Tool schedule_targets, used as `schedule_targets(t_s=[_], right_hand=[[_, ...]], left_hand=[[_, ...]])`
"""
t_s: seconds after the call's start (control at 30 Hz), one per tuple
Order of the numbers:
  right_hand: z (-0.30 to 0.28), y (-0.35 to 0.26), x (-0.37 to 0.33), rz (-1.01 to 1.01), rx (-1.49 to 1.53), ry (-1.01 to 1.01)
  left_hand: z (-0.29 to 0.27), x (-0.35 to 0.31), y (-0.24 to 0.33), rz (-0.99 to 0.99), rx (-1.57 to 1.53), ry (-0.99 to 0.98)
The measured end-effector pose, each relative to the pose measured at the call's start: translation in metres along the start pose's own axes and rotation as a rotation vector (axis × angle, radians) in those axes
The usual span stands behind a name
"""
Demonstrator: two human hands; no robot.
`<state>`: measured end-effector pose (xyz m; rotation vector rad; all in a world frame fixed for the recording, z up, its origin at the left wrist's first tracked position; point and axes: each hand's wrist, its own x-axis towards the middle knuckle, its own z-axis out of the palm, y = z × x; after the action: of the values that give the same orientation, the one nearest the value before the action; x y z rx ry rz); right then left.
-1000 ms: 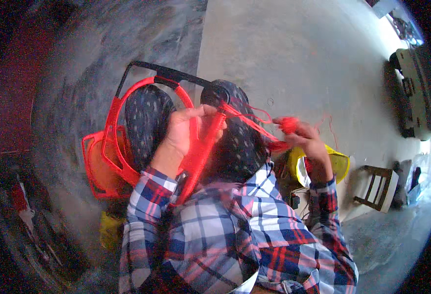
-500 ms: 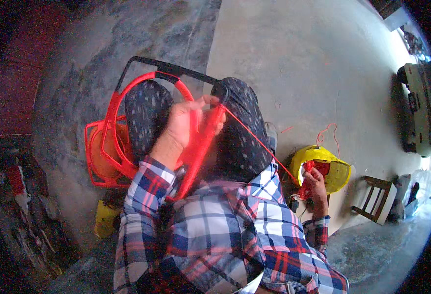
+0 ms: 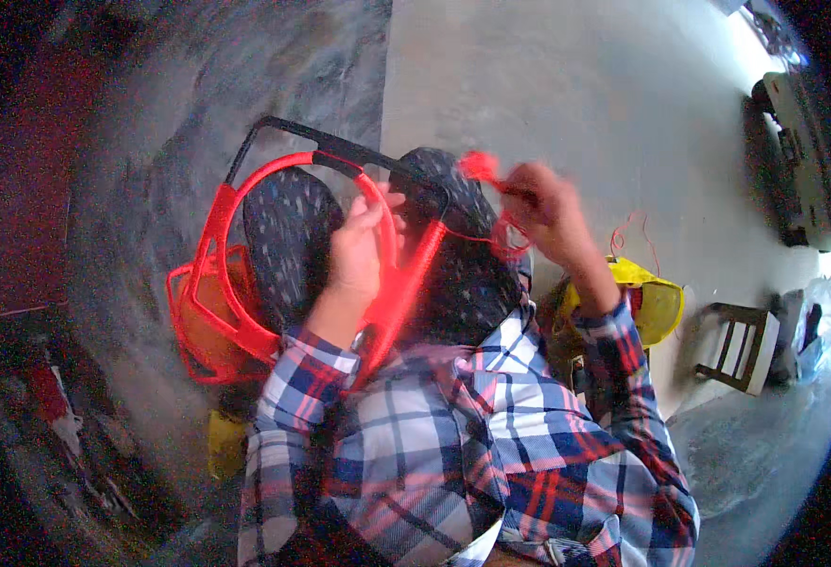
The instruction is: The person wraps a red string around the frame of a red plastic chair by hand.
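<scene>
Across my knees lies a frame (image 3: 212,231) with a black bar (image 3: 340,144) at its far end and a ring inside it, much of it red. Red cord is wound along its right side. My left hand (image 3: 354,255) has its fingers round the right part of the ring. Raised beyond the right corner of the frame, my right hand (image 3: 550,213) is closed on a bundle of red cord (image 3: 479,166), blurred by motion. A loose strand of this cord (image 3: 510,236) hangs in loops and runs back to the frame's corner.
Right of my knees, a yellow bowl-like container (image 3: 663,307) is partly behind my right forearm. Thin red thread (image 3: 644,231) trails over the floor beside it. Another red frame (image 3: 181,326) leans at my left. A slatted wooden piece (image 3: 746,345) stands farther right.
My right hand has come out of the yellow container with the red cord bundle and moved up and left, near the frame's corner. The taut cord is now slack. My left hand's grip has shifted slightly.
</scene>
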<state>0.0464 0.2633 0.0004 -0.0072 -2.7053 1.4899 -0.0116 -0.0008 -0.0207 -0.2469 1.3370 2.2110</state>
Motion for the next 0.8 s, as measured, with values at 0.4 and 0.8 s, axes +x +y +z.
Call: schedule_targets(t_s=[0.4, 0.8], right_hand=[[0.028, -0.006, 0.006, -0.119, -0.089, 0.163], [0.011, 0.017, -0.028, 0.03, 0.382, 0.016]], left_hand=[[0.007, -0.007, 0.013, -0.281, -0.07, -0.246], [0.024, -0.022, 0.005, -0.425, 0.08, -0.305]])
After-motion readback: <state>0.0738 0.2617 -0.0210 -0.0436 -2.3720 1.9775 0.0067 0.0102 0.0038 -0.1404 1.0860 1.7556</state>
